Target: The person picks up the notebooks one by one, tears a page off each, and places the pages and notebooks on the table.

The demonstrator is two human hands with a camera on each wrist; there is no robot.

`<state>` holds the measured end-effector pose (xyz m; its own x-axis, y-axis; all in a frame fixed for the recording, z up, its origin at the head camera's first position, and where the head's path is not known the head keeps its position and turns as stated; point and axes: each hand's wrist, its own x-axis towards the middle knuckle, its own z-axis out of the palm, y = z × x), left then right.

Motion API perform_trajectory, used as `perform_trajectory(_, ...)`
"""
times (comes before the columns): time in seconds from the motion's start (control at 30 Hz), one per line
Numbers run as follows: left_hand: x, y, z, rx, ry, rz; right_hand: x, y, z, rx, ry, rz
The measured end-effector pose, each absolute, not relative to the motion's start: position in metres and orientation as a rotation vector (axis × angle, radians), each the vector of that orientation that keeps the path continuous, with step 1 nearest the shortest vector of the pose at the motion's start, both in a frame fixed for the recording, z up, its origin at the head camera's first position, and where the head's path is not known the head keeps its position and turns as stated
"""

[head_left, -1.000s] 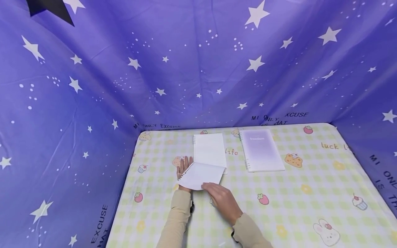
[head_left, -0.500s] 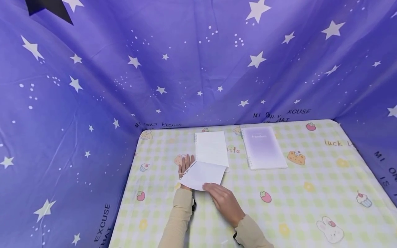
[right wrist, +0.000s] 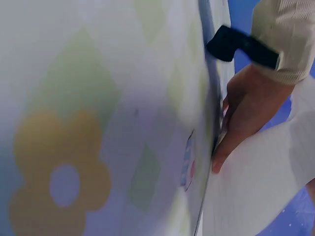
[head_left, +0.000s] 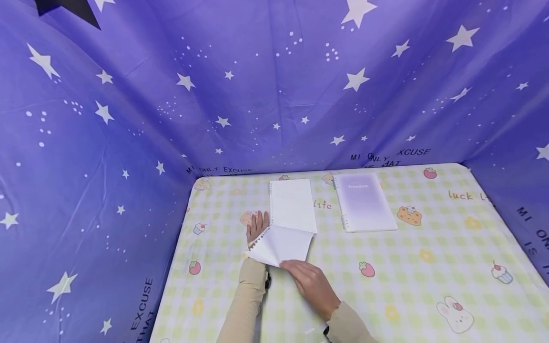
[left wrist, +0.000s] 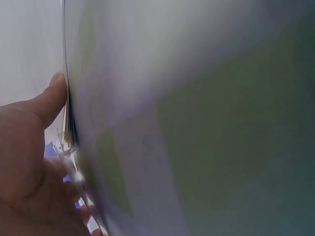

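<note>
White spiral notebook [head_left: 292, 204] open, lined page up, left of center; white sheet [head_left: 289, 245], holed left edge, creased, at its near end.

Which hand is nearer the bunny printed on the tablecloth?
The right. The right hand is left of the bunny and slightly beyond it; the left hand lies farther left and beyond.

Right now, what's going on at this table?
A person's right hand pinches the near edge of a bent white page at the near end of an open spiral notebook. Their left hand lies by the binding side, partly hidden by the page. A closed purple notebook lies to the right, touched by neither hand.
</note>
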<state>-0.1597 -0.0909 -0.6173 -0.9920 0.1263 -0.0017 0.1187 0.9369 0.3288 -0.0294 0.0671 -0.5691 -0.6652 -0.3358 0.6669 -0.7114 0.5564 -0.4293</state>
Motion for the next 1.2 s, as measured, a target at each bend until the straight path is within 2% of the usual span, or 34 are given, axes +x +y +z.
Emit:
perform_trajectory(0.27, -0.165, -0.090, -0.623, 0.129, 3.011, 0.506, -0.021, 0.070, -0.566, 0.849, -2.276, 0.992)
perform_trajectory(0.67, -0.161, -0.082, -0.591, 0.033, 2.876, 0.529, -0.011, 0.066, -0.555, 0.890, -2.219, 1.080)
perform_trajectory(1.2, -0.164, -0.088, -0.611, 0.057, 2.899, 0.637, -0.008, 0.069, -0.540, 0.953, -2.111, 1.079)
